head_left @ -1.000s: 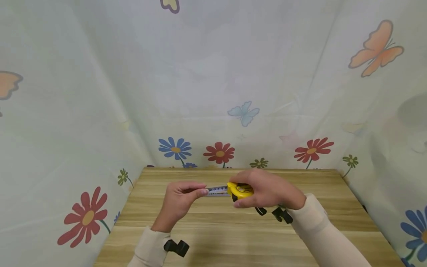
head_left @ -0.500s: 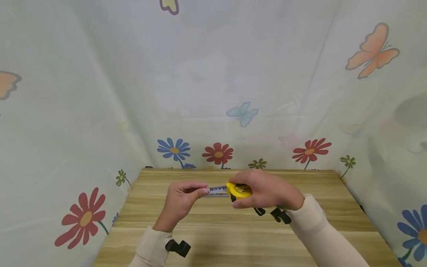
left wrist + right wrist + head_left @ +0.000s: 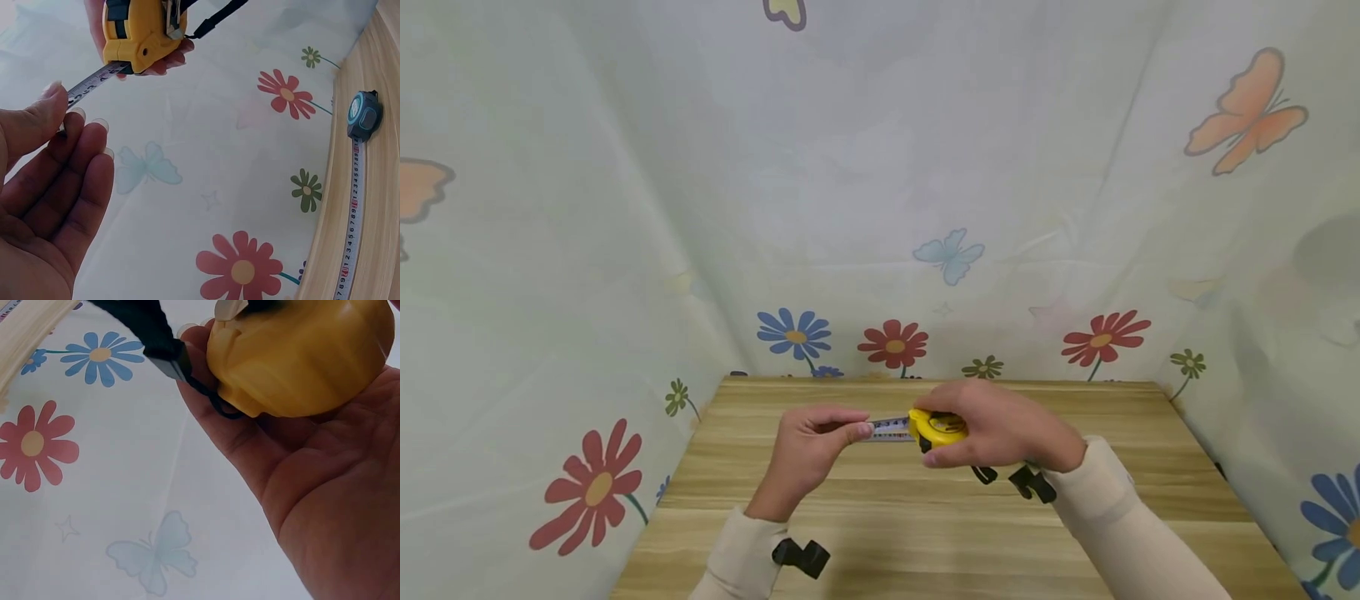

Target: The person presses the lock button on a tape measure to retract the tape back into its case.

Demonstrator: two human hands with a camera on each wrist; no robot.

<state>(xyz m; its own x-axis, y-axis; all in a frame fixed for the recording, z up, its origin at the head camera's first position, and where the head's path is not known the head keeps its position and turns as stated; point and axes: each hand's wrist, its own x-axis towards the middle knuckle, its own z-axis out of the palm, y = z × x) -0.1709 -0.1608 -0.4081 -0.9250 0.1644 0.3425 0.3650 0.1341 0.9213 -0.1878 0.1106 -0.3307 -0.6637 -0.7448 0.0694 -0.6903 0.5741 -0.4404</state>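
Note:
My right hand [image 3: 1000, 421] grips a yellow tape measure [image 3: 938, 429] between thumb and fingers, above the table. From its mouth a short length of blade [image 3: 94, 84] runs to my left hand [image 3: 808, 450]. Thumb and index finger of that hand pinch the blade's end; in the left wrist view the other fingers [image 3: 84, 200] curl loosely. A black wrist strap [image 3: 215, 20] hangs from the yellow case. On the tabletop lies a teal tape measure [image 3: 364, 117] with its own blade [image 3: 351, 231] pulled out flat. In the head view my hands hide the teal case.
The wooden table [image 3: 895, 533] spreads under both hands. White cloth printed with flowers and butterflies [image 3: 950, 255] hangs behind it and along both sides. Black wrist mounts [image 3: 801, 557] sit on both cuffs.
My hands have come very slightly closer together, and a little less of the yellow tape measure's blade shows between them. The grips look the same.

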